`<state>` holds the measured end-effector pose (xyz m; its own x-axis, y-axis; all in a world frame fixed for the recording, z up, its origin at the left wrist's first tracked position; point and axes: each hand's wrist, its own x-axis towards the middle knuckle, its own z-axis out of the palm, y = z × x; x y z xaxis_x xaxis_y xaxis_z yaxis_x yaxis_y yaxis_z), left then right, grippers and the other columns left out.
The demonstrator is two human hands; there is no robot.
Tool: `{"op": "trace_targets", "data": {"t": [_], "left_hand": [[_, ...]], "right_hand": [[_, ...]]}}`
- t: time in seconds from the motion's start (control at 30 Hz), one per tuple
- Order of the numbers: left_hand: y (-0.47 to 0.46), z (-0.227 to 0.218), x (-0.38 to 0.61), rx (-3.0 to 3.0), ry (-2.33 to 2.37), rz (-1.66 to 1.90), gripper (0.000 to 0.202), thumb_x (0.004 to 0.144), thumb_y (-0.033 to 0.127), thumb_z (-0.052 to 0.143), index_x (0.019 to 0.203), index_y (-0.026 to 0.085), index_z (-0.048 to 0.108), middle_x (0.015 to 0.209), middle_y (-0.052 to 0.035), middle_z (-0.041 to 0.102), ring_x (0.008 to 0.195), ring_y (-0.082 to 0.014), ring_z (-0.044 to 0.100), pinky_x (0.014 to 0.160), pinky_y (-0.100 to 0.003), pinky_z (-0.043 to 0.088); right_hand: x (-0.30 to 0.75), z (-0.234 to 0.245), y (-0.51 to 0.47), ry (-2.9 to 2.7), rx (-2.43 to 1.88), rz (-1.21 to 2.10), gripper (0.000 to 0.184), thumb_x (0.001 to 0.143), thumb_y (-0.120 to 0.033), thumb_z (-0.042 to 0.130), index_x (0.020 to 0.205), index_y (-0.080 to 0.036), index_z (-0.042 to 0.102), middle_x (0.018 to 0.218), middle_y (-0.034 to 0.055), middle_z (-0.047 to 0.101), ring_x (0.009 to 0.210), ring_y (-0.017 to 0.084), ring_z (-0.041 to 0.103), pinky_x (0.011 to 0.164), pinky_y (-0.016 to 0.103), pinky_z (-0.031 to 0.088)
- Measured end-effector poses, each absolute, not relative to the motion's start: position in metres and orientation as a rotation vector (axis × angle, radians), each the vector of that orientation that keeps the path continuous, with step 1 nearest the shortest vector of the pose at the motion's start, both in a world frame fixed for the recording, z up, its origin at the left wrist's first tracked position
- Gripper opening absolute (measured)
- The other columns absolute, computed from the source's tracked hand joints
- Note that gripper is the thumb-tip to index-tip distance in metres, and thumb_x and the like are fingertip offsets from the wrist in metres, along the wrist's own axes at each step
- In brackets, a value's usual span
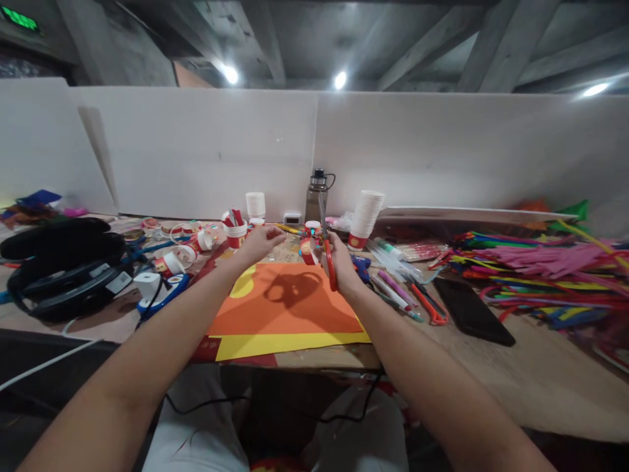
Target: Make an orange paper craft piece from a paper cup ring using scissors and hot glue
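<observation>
In the head view, red scissors [327, 250] are gripped blades-up by the right hand [343, 263] above orange paper [289, 318]; by the left hand [263, 244], loosely uncurled, nothing is held. Stiff, probably light, the scissors are best taken by the handles [329, 267].

On my feed, the scissors [329, 267] at centre show red handles. Below them I see a plain orange sheet [295, 321], with a bright yellow sheet [295, 346] along its lower edge. A small cup [307, 252] near centre reads red with a gold print. At right I pick out pipe cleaners [535, 259] in pink, red, yellow, green and blue, and a black phone [472, 311]; at upper left, a glowing green sign [19, 18].
</observation>
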<state>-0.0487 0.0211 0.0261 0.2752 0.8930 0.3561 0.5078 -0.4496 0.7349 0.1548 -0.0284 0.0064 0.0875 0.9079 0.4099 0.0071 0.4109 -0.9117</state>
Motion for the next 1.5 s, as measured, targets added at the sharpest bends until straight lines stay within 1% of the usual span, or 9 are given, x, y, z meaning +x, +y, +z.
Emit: {"op": "trace_targets", "data": {"t": [0.1, 0.23, 0.4, 0.6, 0.9, 1.07, 1.33, 1.43, 1.5], "left_hand": [[0.002, 0.019, -0.034, 1.710, 0.925, 1.061, 0.041, 0.091, 0.051, 0.048, 0.109, 0.017, 0.062, 0.114, -0.0134, 0.067, 0.090, -0.0167, 0.065, 0.079, -0.030, 0.052], [-0.017, 0.009, -0.020, 1.564, 0.529, 0.882, 0.061, 0.084, 0.060, 0.056, 0.134, 0.025, 0.050, 0.136, -0.0145, 0.054, 0.101, -0.0215, 0.064, 0.077, -0.033, 0.055], [-0.030, -0.003, -0.009, 1.576, 0.442, 0.954, 0.076, 0.070, 0.035, 0.080, 0.138, 0.030, 0.047, 0.151, -0.0124, 0.039, 0.116, -0.0264, 0.057, 0.083, -0.033, 0.056], [-0.034, -0.003, -0.005, 1.457, 0.432, 1.128, 0.063, 0.073, 0.034, 0.077, 0.128, 0.020, 0.050, 0.130, -0.0135, 0.058, 0.099, -0.0215, 0.064, 0.072, -0.029, 0.053], [-0.009, 0.025, -0.010, 1.393, 0.382, 1.240, 0.071, 0.071, 0.049, 0.075, 0.131, 0.027, 0.044, 0.131, -0.0081, 0.058, 0.099, -0.0181, 0.064, 0.073, -0.027, 0.048], [-0.011, -0.003, -0.009, 1.353, 0.401, 1.218, 0.068, 0.071, 0.039, 0.078, 0.130, 0.026, 0.047, 0.127, -0.0084, 0.058, 0.096, -0.0170, 0.062, 0.068, -0.025, 0.047], [-0.019, -0.018, -0.005, 1.448, 0.421, 1.196, 0.062, 0.073, 0.029, 0.078, 0.129, 0.028, 0.051, 0.124, -0.0078, 0.061, 0.094, -0.0168, 0.061, 0.068, -0.024, 0.048], [-0.020, -0.018, -0.003, 1.420, 0.399, 1.163, 0.060, 0.075, 0.033, 0.077, 0.130, 0.028, 0.052, 0.124, -0.0082, 0.061, 0.095, -0.0176, 0.062, 0.069, -0.025, 0.051], [-0.021, -0.018, -0.003, 1.366, 0.362, 1.136, 0.055, 0.080, 0.045, 0.070, 0.130, 0.028, 0.054, 0.124, -0.0095, 0.061, 0.092, -0.0180, 0.063, 0.068, -0.027, 0.053]], "right_hand": [[0.154, 0.003, -0.030, -1.291, -0.949, 0.838, 0.035, 0.062, -0.024, 0.064, 0.096, -0.023, 0.056, 0.069, -0.0057, 0.057, 0.057, 0.011, 0.049, 0.048, 0.020, 0.035], [0.153, 0.003, -0.032, -1.298, -0.975, 0.823, 0.035, 0.063, -0.024, 0.066, 0.096, -0.023, 0.056, 0.067, -0.0060, 0.055, 0.057, 0.011, 0.048, 0.051, 0.022, 0.038], [0.150, -0.001, -0.030, -1.299, -0.900, 0.888, 0.035, 0.066, -0.028, 0.066, 0.100, -0.024, 0.054, 0.068, -0.0057, 0.056, 0.059, 0.012, 0.052, 0.056, 0.025, 0.044], [0.149, -0.002, -0.034, -1.357, -0.881, 0.899, 0.041, 0.068, -0.037, 0.071, 0.103, -0.024, 0.055, 0.076, -0.0036, 0.059, 0.060, 0.011, 0.052, 0.054, 0.023, 0.044], [0.150, 0.005, -0.039, -1.293, -0.876, 0.937, 0.038, 0.078, -0.053, 0.065, 0.101, -0.026, 0.052, 0.064, -0.0080, 0.051, 0.047, 0.007, 0.043, 0.041, 0.018, 0.034], [0.152, 0.003, -0.035, -1.194, -0.892, 0.984, 0.038, 0.074, -0.048, 0.068, 0.096, -0.024, 0.047, 0.062, -0.0091, 0.051, 0.050, 0.007, 0.046, 0.044, 0.019, 0.038], [0.154, -0.007, -0.031, -1.254, -0.974, 0.957, 0.042, 0.064, -0.025, 0.066, 0.103, -0.023, 0.052, 0.058, -0.0108, 0.051, 0.047, 0.007, 0.045, 0.045, 0.020, 0.038], [0.154, -0.005, -0.032, -1.211, -1.020, 0.960, 0.043, 0.061, -0.024, 0.065, 0.101, -0.024, 0.051, 0.059, -0.0106, 0.051, 0.047, 0.008, 0.045, 0.044, 0.020, 0.037], [0.154, -0.003, -0.033, -1.200, -1.045, 0.959, 0.042, 0.060, -0.023, 0.065, 0.100, -0.024, 0.052, 0.060, -0.0101, 0.052, 0.046, 0.008, 0.046, 0.043, 0.020, 0.036]]}}
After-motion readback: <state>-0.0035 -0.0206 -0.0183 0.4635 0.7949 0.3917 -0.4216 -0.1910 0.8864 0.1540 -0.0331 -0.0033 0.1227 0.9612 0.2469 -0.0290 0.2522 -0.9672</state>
